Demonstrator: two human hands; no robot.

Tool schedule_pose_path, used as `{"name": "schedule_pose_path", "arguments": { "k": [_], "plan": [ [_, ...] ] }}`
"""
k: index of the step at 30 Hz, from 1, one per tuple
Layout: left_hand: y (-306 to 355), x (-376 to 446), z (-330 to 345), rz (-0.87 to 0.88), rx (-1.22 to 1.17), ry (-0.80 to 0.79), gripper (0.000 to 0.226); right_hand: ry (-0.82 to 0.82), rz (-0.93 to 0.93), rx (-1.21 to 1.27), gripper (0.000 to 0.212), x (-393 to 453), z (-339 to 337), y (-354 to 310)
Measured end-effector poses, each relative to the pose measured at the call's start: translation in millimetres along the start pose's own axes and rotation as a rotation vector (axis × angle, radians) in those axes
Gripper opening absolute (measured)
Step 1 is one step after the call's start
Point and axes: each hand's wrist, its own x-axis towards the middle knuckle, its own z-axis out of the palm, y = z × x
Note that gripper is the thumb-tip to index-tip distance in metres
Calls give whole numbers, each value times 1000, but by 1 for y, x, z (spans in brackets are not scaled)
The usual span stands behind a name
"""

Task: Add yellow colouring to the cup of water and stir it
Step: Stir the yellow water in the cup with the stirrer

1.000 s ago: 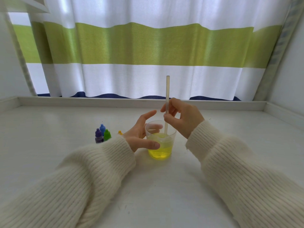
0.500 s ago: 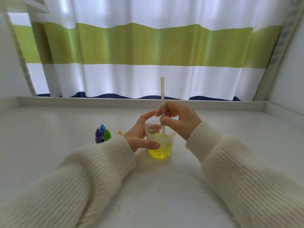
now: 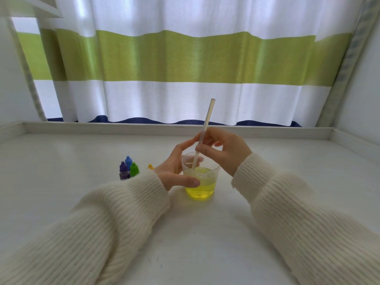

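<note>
A clear plastic cup [image 3: 202,189] of yellow water stands on the white table [image 3: 61,171] near the middle. My left hand [image 3: 176,171] wraps around the cup's left side, thumb across the front. My right hand [image 3: 224,150] pinches a pale straw [image 3: 207,118] above the rim. The straw leans with its top to the right and its lower end in the water. Only the orange-yellow cap of the yellow colouring bottle [image 3: 150,166] peeks out behind my left wrist.
Three small dropper bottles stand left of the cup: purple [image 3: 124,171], blue [image 3: 128,160] and green [image 3: 134,169]. A raised white ledge [image 3: 82,128] runs along the table's back, with a striped curtain [image 3: 185,58] behind. White walls close both sides.
The straw's top has swung from leaning left to leaning right as my right hand moves it around in the cup. My left hand and the cup have stayed put.
</note>
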Motion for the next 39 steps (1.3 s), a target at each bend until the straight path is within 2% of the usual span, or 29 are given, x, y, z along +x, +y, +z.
{"name": "schedule_pose_path", "arguments": {
  "k": [14, 23, 29, 33, 39],
  "plan": [
    [2, -2, 1, -34, -24, 19, 89, 82, -32, -195, 10, 0, -3, 7],
    [6, -5, 4, -30, -46, 23, 89, 61, -20, -146, 8, -2, -5, 2],
    [4, -5, 3, -23, -54, 18, 90, 25, -11, -12, 8, -4, -2, -3],
    [2, -4, 2, -10, -55, 11, 89, 9, -17, 29, 18, -4, 0, -4],
    [0, -2, 0, 11, -38, -3, 88, -9, -9, 75, 11, -4, 1, -4]
  ]
}}
